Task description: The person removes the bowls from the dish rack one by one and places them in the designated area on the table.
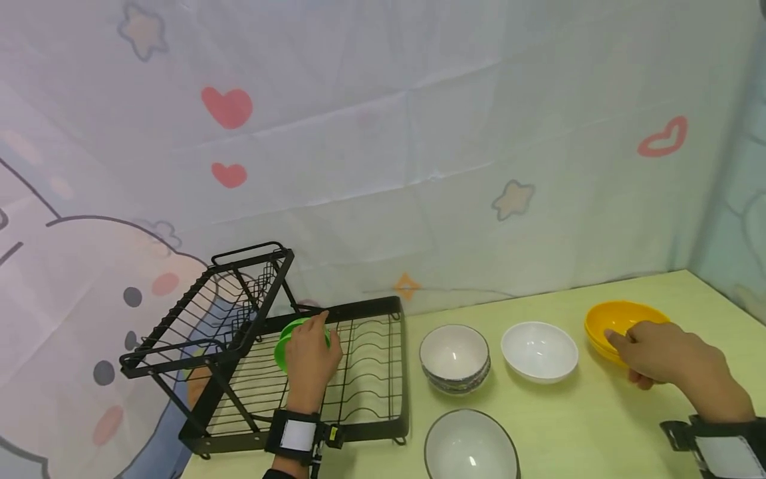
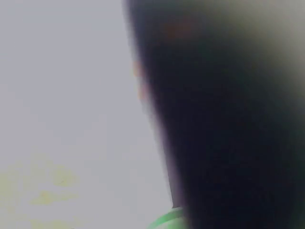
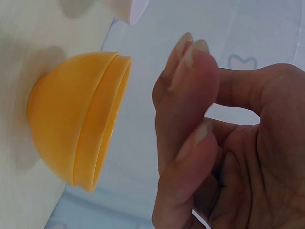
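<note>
Over the lower tier of the black dish rack (image 1: 368,431), my left hand (image 1: 312,356) grips a green bowl (image 1: 283,351), which stands tilted and is partly hidden behind the fingers. Only a sliver of green rim (image 2: 167,220) shows in the left wrist view, beside a large dark blur. At the right, my right hand (image 1: 670,352) is beside two nested yellow bowls (image 1: 600,342). Its fingers (image 3: 186,109) are loosely bent, and the right wrist view shows a gap between them and the yellow bowls, with nothing held.
Between the rack and the yellow bowls stand a stack of patterned bowls (image 1: 456,383) and a white bowl (image 1: 538,356). Another dark-rimmed bowl (image 1: 471,449) sits at the front edge of view. The rack's raised upper tier (image 1: 251,326) leans at left. A printed cloth (image 1: 371,166) hangs behind.
</note>
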